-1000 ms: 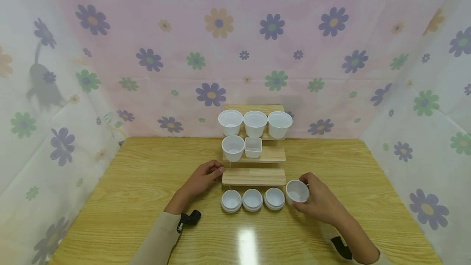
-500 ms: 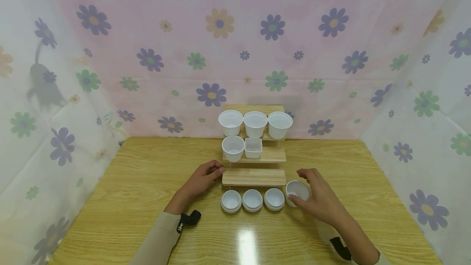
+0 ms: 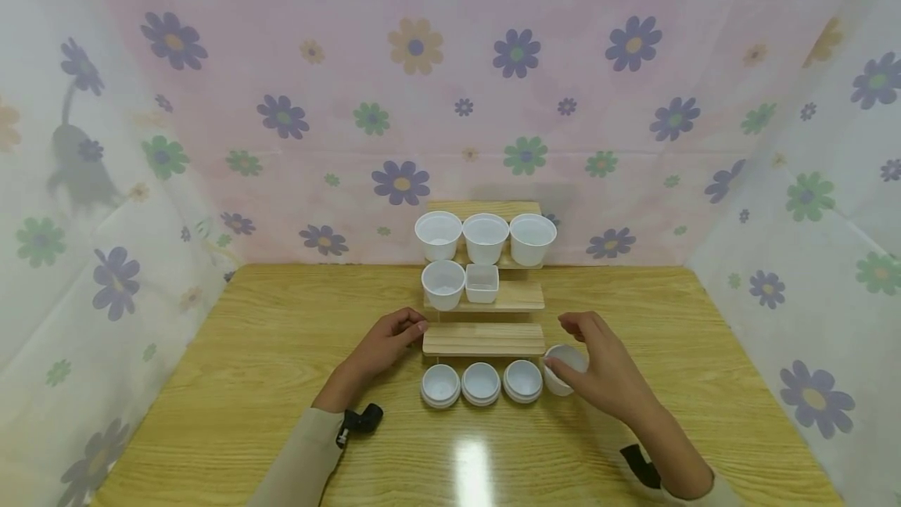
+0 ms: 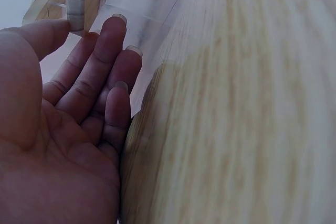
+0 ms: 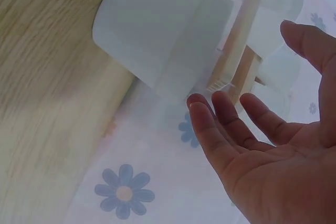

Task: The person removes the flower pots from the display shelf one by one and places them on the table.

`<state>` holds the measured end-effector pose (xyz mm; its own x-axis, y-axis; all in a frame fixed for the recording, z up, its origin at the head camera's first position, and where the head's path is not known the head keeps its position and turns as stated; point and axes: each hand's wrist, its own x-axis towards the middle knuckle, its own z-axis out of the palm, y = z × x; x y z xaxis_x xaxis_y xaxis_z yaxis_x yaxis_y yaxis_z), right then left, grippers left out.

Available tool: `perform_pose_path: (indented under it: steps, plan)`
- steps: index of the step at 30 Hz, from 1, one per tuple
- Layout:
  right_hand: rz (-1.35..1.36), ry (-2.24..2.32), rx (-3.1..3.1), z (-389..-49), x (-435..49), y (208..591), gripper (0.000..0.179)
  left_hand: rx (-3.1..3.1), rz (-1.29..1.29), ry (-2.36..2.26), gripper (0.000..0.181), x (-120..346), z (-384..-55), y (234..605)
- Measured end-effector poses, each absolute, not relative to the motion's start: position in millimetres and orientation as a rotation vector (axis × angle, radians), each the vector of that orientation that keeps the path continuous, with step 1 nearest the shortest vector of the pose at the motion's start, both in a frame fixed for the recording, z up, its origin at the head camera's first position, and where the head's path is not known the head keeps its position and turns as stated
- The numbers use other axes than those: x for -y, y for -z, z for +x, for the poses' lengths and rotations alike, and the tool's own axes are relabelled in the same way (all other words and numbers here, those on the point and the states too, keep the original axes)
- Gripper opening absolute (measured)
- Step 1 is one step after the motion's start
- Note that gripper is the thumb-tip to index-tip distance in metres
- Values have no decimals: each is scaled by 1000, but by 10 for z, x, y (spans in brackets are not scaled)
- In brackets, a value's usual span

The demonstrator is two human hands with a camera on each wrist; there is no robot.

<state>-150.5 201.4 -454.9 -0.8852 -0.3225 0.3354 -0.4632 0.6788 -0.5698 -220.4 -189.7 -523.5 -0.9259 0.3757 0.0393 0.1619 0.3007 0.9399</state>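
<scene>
In the head view, my left hand rests on the table beside the left end of the lowest step of a wooden tiered stand. Its thumb touches the end of that step, the other fingers loosely bent. My right hand hovers over a white round cup, fingers spread and apart from it. The right wrist view shows this cup beyond the fingertips, nothing in the hand. Three small white round bowls, each with a stepped rim, line up left of the cup, in front of the stand.
On the top tier stand three larger white cups. The middle tier holds a white round cup and a small square cup, with bare wood on its right. A flowered cloth hangs behind the table.
My right hand has let go of the white cup, its fingers opening and lifting up and back from the rim. The cup stays beside the bowls; my left hand has not moved.
</scene>
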Motion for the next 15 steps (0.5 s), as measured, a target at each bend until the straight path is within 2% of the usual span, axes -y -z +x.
perform_pose_path:
  steps: [15]
  plan:
    - [634,-1029,2636,-1605,-1872,4465,61,-2406,479,-1661,22,1901,-2208,5246]
